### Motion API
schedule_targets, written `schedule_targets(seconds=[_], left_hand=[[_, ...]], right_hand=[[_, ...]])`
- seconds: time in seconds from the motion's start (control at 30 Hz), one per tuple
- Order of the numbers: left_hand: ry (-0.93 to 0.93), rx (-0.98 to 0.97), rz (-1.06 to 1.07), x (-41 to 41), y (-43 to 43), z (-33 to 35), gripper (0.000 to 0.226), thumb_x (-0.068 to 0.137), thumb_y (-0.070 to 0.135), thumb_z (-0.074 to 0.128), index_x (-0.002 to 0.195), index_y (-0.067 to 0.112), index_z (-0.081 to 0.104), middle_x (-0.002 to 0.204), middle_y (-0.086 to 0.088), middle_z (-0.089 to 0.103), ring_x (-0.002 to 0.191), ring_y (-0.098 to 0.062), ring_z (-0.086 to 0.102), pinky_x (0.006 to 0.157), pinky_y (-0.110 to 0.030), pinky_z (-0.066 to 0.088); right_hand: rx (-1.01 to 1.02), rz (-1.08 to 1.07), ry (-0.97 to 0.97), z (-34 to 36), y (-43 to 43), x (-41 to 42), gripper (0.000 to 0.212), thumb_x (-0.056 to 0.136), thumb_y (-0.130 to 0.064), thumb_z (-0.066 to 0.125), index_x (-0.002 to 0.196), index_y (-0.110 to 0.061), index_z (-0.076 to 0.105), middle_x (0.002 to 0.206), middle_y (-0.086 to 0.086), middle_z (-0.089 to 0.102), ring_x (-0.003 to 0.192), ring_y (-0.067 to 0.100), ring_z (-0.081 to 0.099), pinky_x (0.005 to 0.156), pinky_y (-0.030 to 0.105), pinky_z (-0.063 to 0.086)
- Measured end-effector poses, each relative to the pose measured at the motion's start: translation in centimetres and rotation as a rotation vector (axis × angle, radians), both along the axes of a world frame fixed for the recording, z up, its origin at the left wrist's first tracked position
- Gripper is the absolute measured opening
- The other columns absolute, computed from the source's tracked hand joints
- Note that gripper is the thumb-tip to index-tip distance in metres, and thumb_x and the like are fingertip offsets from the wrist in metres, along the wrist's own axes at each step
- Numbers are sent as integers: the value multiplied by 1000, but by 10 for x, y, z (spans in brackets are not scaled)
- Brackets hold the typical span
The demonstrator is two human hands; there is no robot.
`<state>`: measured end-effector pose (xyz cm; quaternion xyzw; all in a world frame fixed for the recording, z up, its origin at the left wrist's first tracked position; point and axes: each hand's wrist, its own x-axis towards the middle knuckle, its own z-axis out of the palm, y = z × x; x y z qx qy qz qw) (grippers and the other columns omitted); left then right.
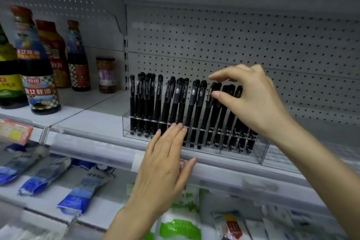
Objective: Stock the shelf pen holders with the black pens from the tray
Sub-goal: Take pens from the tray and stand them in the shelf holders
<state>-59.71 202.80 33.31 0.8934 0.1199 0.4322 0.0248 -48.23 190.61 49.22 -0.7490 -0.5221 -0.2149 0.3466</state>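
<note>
I see sauce bottles (39, 60) and a jar (106, 74) on the left, a pegboard (233, 45) behind, blue packets (44, 173) and green-white bags (181, 226) lower down

The grey metal shelf (93, 121) carries a clear plastic pen holder (233, 157) near its front edge, full of black pens (157, 99) that stand in rows. At the left stand several sauce bottles (37, 76). A small glass jar (106, 75) stands between them and the holder, farther back.

Bare shelf (101, 115) lies open between the jar (106, 74) and the pen holder (126, 126) at centre left. Black pens (175, 103) crowd the holder; bottles (39, 64) block the frame's far left.
</note>
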Motion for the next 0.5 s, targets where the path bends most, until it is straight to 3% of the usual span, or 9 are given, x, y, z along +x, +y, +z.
schedule_targets(seconds=[0.1, 0.2, 0.3, 0.4, 0.5], left_hand=[[7, -30, -38, -11, -9, 5, 58, 101, 46, 30, 145, 9, 35, 152, -3, 36, 142, -10, 25, 117, -33, 14], [2, -108, -77, -34, -26, -5, 58, 100, 43, 34, 145, 8, 35, 151, -5, 35, 141, -11, 25, 116, -34, 16], [39, -289, -97, -70, -50, -44, 58, 99, 44, 36, 147, 12, 31, 153, 0, 32, 142, -9, 23, 115, -34, 19], [139, -498, -63, -113, -73, -101, 60, 97, 50, 35, 149, 21, 28, 155, 7, 27, 143, -5, 20, 116, -38, 23], [253, -679, 10, -147, -91, -149, 69, 92, 62, 28, 151, 28, 20, 156, 16, 18, 142, 5, 9, 118, -32, 18]], right_hand=[[30, 23, -4, -11, -11, -10, 25, 86, -25, 67, 110, -33, 63, 97, -20, 55, 105, 5, 40, 101, 37, 34], [63, 81, 30, -38, -27, -28, 23, 86, -20, 68, 107, -27, 65, 94, -15, 59, 95, 7, 52, 87, 20, 41], [44, 183, 154, -96, -51, -52, 24, 84, -17, 69, 107, -25, 65, 96, -9, 62, 84, 3, 57, 75, 11, 41], [-186, 223, 401, -186, -78, -77, 27, 84, -19, 70, 106, -33, 62, 100, -16, 60, 85, 1, 58, 73, 11, 41], [-429, 140, 666, -277, -104, -100, 29, 85, -21, 69, 112, -32, 61, 103, -17, 58, 94, 0, 55, 82, 20, 44]])
